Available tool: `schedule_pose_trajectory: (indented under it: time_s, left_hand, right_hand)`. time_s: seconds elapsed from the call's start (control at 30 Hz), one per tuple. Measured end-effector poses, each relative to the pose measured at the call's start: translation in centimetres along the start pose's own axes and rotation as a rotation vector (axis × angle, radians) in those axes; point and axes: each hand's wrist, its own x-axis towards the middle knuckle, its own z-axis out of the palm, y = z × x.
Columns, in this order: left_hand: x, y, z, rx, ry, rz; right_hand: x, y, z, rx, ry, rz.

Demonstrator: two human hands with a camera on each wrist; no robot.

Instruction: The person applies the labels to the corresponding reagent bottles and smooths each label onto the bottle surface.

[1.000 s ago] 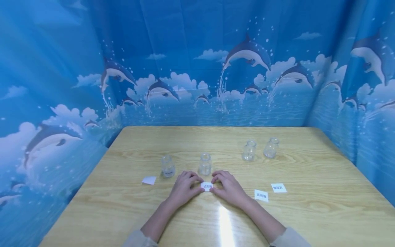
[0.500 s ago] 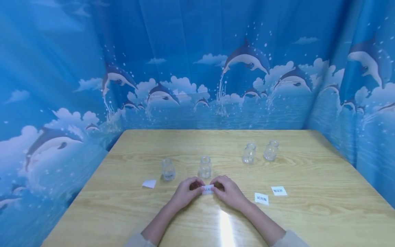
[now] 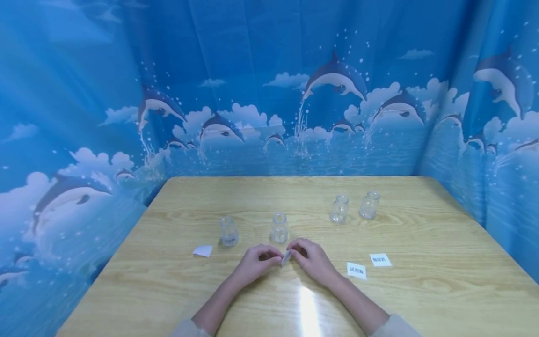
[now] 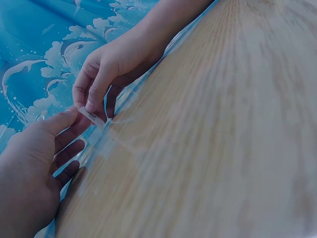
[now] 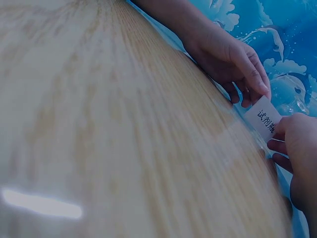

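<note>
Between my two hands is a small white paper label with dark handwritten characters, held just above the table and seen nearly edge-on in the head view. My right hand pinches one end between thumb and forefinger. At the opposite end, the thumb and forefinger of my left hand pinch a corner. The right wrist view shows the written face of the label. Just beyond the hands stands a clear glass jar. Left of it, another glass jar carries a written label near its base.
Two more glass jars stand at the back right. Two written labels lie right of my right hand. A blank white paper piece lies at left. A dolphin-print curtain surrounds the wooden table.
The label has been lifted and turned from facing the head camera to nearly edge-on. Both hands stay close together, fingers shifting slightly at its ends. The jars stand unmoved.
</note>
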Motion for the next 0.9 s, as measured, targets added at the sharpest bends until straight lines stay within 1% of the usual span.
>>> schedule_pose_trajectory:
  time_s: [0.13,0.23,0.43,0.5,0.63,0.73,0.83,0.9]
  left_hand:
    - [0.0,0.0,0.0,0.006,0.002,-0.018]
    - [-0.1,0.4,0.0,0.013,-0.005,-0.04]
    - [-0.8,3.4,-0.6,-0.002,-0.031,-0.035]
    - [-0.9,4.1,-0.7,-0.016,-0.036,-0.043]
    - [-1.0,4.5,-0.8,-0.043,-0.039,-0.057]
    - [-1.0,4.4,-0.8,-0.077,-0.04,-0.046]
    - [-0.9,4.2,-0.9,-0.099,-0.052,-0.039]
    - [-0.8,4.2,-0.9,-0.1,-0.063,-0.036]
  right_hand:
    - [0.1,-0.2,-0.1,0.012,0.002,-0.016]
    - [0.1,-0.2,-0.1,0.016,0.003,-0.029]
    - [0.0,-0.3,0.0,0.05,-0.019,-0.024]
    - [0.0,-0.3,0.0,0.069,-0.03,-0.01]
    - [0.1,-0.4,0.0,0.138,-0.04,0.022]
    - [0.1,-1.3,-0.2,0.222,-0.052,0.024]
    - [0.1,-2.6,-0.7,0.291,-0.097,0.012]
    - [0.0,-3.6,-1.1,0.305,-0.14,0.0]
